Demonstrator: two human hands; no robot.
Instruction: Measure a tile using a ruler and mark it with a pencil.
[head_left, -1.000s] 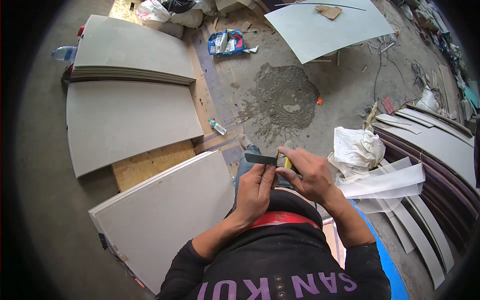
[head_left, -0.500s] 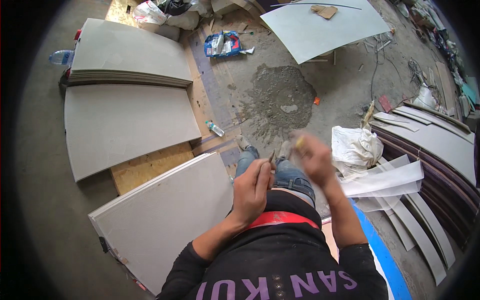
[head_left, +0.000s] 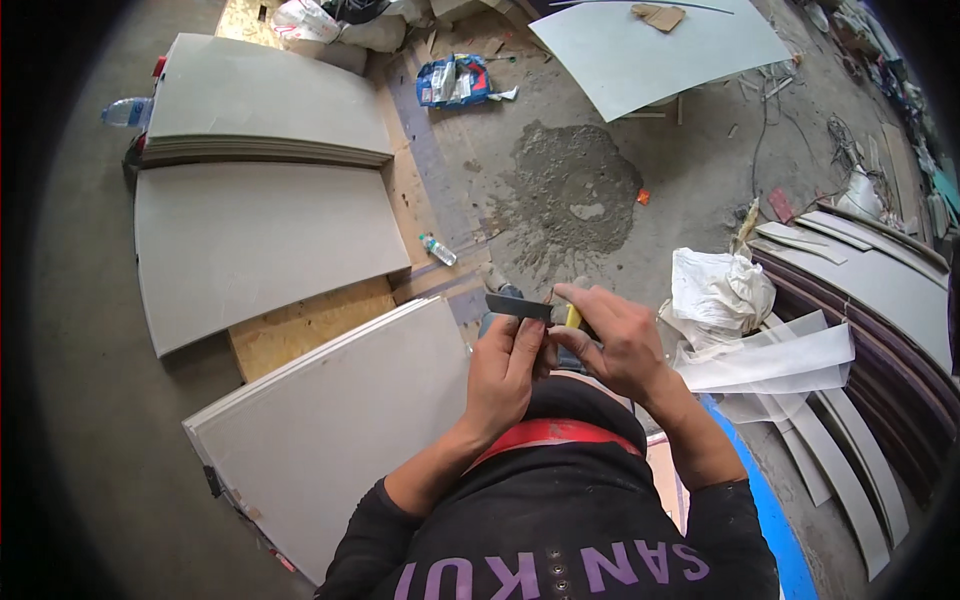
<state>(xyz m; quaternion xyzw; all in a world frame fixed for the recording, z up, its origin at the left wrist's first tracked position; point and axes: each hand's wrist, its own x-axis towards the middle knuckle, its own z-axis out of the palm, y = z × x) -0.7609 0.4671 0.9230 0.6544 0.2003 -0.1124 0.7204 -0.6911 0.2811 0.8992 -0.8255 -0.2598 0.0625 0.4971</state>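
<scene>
Both my hands meet in front of my waist. My right hand [head_left: 622,340] grips a knife with a broad dark blade [head_left: 518,306] and a yellow handle [head_left: 573,317]. The blade points left, across the top of my left hand [head_left: 503,375]. My left hand is closed, thumb and fingers pinched together just below the blade. Whatever sits in that pinch is mostly hidden behind the blade and fingers.
Stacks of pale boards [head_left: 270,240] lie to my left, with a small plastic bottle [head_left: 437,250] beside them. A wet grey patch [head_left: 575,190] spreads over the floor ahead. White plastic sheeting [head_left: 715,290] and curved panels [head_left: 880,290] are on my right.
My right hand has moved left and down to meet my left hand, bringing the knife over it. A slim pointed tip that stuck out of my left hand is now hidden.
</scene>
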